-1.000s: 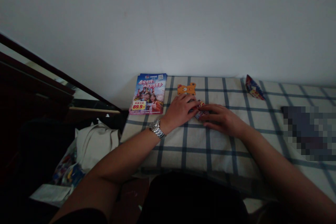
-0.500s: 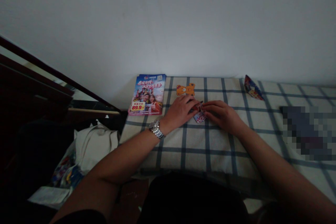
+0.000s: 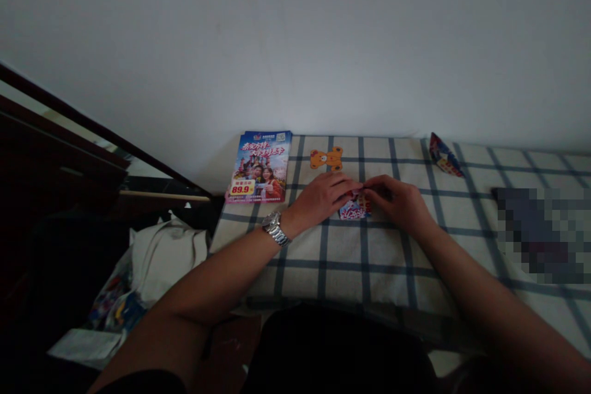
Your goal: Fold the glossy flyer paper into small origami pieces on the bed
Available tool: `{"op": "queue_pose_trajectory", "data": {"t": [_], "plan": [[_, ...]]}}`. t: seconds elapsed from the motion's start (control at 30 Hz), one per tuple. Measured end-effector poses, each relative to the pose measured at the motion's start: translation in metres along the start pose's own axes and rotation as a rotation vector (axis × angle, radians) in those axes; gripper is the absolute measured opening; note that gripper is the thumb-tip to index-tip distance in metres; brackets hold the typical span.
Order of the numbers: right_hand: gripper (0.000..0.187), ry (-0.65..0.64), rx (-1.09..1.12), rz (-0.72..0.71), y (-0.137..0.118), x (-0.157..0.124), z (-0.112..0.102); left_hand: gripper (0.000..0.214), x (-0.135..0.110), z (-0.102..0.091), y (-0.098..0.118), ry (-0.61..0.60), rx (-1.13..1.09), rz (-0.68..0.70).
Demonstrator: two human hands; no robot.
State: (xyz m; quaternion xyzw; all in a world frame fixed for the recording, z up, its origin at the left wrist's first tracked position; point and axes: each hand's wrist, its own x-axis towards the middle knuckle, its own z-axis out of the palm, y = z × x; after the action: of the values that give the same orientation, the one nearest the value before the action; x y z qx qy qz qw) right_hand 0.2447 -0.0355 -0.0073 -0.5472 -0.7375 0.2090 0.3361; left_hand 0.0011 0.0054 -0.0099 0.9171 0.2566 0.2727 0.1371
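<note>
Where the counter (image 3: 351, 305), spread with a checked cloth, meets the white wall (image 3: 295, 43), the far edge is closed off, while its left edge drops beside a printed flyer (image 3: 259, 165) to a pale cloth bag (image 3: 168, 252) lying lower down. The small printed paper (image 3: 354, 208) is found on the cloth well inside these edges, between the two hands and just below their meeting fingertips. Its upper edge is pinched by the left hand (image 3: 323, 196), on whose wrist a metal watch (image 3: 276, 228) is worn, and by the right hand (image 3: 398, 202); each grip is narrow and closed on the paper. Open cloth is left between the paper and the near edge, crossed only by the forearms, and more is left to the right as far as a blurred dark patch (image 3: 540, 234). An orange bear-shaped cutout (image 3: 327, 158) lies just beyond the left hand, and a folded coloured piece (image 3: 443, 155) sits by the wall, well apart. Compared with a second ago, the right hand has been drawn up off the paper, so that more of its printed face is now uncovered, and the paper is seen slightly nearer the near edge than half a second ago.
</note>
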Motion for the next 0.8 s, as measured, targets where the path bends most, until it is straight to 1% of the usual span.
{"op": "queue_pose_trajectory", "data": {"t": [0.1,0.17,0.23,0.33,0.43,0.5,0.63,0.8], "plan": [[0.023,-0.015,0.098,0.079,0.0008,-0.0004,-0.0001,0.028,0.0007,-0.0014,0.0019,0.009,-0.018,0.025],[0.024,-0.017,0.166,0.117,0.0016,-0.0005,-0.0002,0.029,0.0006,-0.0021,0.0031,0.038,-0.046,0.010],[0.026,-0.004,0.230,0.145,0.0021,-0.0004,-0.0007,0.031,0.0001,-0.0027,0.0040,0.088,-0.071,-0.044],[0.028,0.041,0.311,0.177,0.0017,0.0007,-0.0020,0.031,-0.0008,-0.0032,0.0046,0.147,-0.118,-0.167],[0.029,0.080,0.344,0.196,0.0002,0.0022,-0.0029,0.021,-0.0007,-0.0027,0.0045,0.157,-0.220,-0.264],[0.030,0.080,0.363,0.198,-0.0003,0.0029,-0.0026,0.016,-0.0003,-0.0019,0.0042,0.163,-0.294,-0.304],[0.032,0.026,0.394,0.184,-0.0001,0.0025,-0.0013,0.012,0.0003,-0.0015,0.0033,0.179,-0.374,-0.300],[0.034,-0.060,0.260,0.146,-0.0027,0.0000,-0.0029,0.013,0.0002,-0.0029,0.0026,0.186,-0.383,-0.267]]}}
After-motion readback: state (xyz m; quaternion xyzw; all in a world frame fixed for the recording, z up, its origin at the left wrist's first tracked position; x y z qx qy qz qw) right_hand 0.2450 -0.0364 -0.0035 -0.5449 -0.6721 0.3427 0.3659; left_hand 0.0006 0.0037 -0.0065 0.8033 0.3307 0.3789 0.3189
